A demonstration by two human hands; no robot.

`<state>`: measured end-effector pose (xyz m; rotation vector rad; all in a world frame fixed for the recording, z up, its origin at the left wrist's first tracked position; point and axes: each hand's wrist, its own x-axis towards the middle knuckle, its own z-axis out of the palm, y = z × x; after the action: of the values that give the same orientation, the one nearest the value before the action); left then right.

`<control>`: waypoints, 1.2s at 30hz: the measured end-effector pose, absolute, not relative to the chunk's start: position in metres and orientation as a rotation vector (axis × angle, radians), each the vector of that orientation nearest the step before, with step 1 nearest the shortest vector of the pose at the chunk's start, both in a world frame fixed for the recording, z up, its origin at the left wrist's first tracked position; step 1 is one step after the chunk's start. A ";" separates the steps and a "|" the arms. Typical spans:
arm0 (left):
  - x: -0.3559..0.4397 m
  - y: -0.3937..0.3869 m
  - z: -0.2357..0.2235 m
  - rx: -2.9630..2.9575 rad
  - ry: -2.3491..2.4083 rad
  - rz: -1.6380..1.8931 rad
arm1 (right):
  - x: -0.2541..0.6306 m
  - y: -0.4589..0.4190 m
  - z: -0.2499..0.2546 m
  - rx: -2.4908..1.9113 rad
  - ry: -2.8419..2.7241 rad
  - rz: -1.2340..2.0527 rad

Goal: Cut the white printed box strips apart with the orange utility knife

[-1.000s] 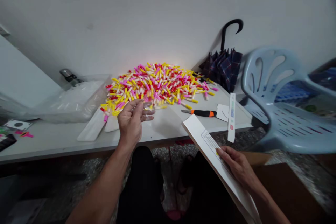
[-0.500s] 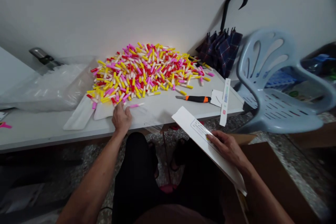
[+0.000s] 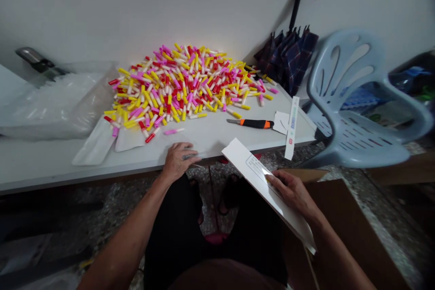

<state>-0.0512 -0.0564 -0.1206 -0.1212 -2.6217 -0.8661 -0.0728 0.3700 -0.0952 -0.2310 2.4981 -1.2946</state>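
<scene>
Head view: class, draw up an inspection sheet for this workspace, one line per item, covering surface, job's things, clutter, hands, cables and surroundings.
Surface: white table, with the hands at its front edge.
Job's things: heap of pink, red, yellow and white plastic tubes; loose pink tube.
Clutter: orange-and-black utility knife; clear plastic bag.
Hands: left hand rests at the table edge; right hand grips a white card.
Cables: nothing seen.
Surroundings: furled plaid umbrella; pale blue plastic chair; cardboard box.
</scene>
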 end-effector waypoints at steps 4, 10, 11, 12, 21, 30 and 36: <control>-0.052 -0.057 -0.118 -0.128 -2.621 -0.916 | -0.074 0.368 -0.097 -0.267 2.476 -1.310; -0.054 -0.057 -0.115 -0.094 -2.595 -0.956 | -0.077 0.366 -0.094 -0.313 2.469 -1.277; -0.054 -0.056 -0.115 -0.099 -2.601 -0.936 | -0.077 0.366 -0.094 -0.319 2.466 -1.270; -0.052 -0.055 -0.114 -0.111 -2.609 -0.905 | -0.077 0.366 -0.093 -0.321 2.464 -1.264; -0.022 -0.025 -0.111 -0.350 -2.804 -0.393 | -0.072 0.367 -0.087 -0.281 2.475 -1.270; -0.024 -0.027 -0.115 -0.452 -2.479 -0.510 | -0.071 0.371 -0.097 -0.281 2.441 -1.310; -0.032 -0.031 -0.113 -0.029 -2.308 -1.074 | -0.068 0.364 -0.094 -0.274 2.417 -1.330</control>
<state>-0.0317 -0.0307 -0.1127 -0.0294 -2.3083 -1.0743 -0.0683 0.3640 -0.0940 -0.2744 2.4169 -1.3300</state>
